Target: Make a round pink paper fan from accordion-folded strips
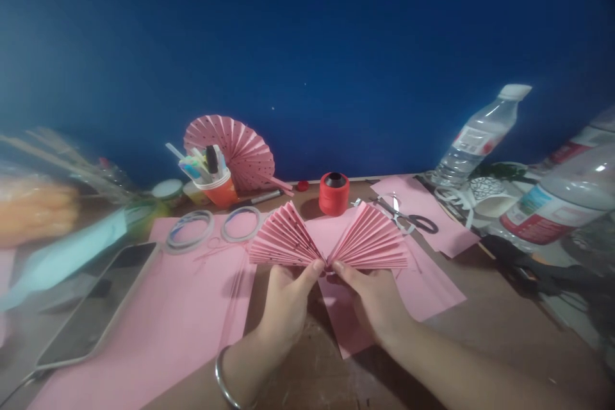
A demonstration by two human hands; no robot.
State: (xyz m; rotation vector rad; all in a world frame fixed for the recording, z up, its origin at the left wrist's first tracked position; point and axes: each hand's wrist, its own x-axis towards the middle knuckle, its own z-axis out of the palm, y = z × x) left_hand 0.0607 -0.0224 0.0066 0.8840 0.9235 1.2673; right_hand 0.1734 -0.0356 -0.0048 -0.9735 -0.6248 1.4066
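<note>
Both hands, left (288,301) and right (377,298), pinch the pleated pink paper (288,240) at its gathered middle, thumbs nearly together, its two halves fanned out above the worktop (509,327). Behind it stands a red spool (334,194) (a finished-looking pink fan (230,147) leans against the blue wall (307,64)), with scissors (408,218) to the right.

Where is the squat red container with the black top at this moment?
In the head view, the squat red container stands just right of centre, near the blue wall, between the small red cap and the black-handled scissors.
</note>
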